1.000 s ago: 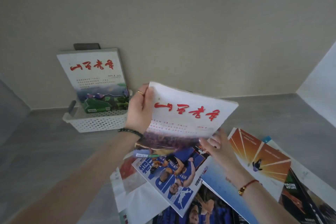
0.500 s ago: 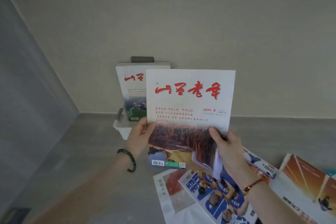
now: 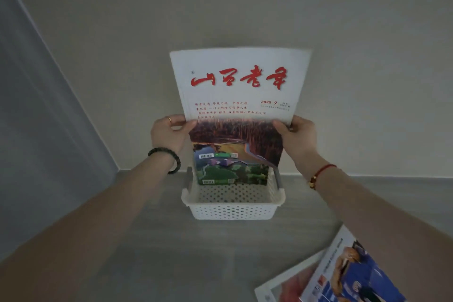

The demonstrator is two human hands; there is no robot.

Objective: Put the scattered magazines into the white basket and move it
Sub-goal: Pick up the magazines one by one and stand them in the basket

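The red-titled magazine (image 3: 240, 95) is held upright over the white basket (image 3: 232, 211), in front of the stored magazine (image 3: 232, 171) (loose magazines (image 3: 348, 274) still wait). The left hand (image 3: 169, 133) and right hand (image 3: 297, 135) pinch its side edges. It likely needs lowering straight in next.

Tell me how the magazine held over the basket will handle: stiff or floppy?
Probably floppy: the magazine bows along its top edge between the left hand and right hand. Likely light, since both grips pinch only its side edges. Standing in the white basket, it may sag or lean.
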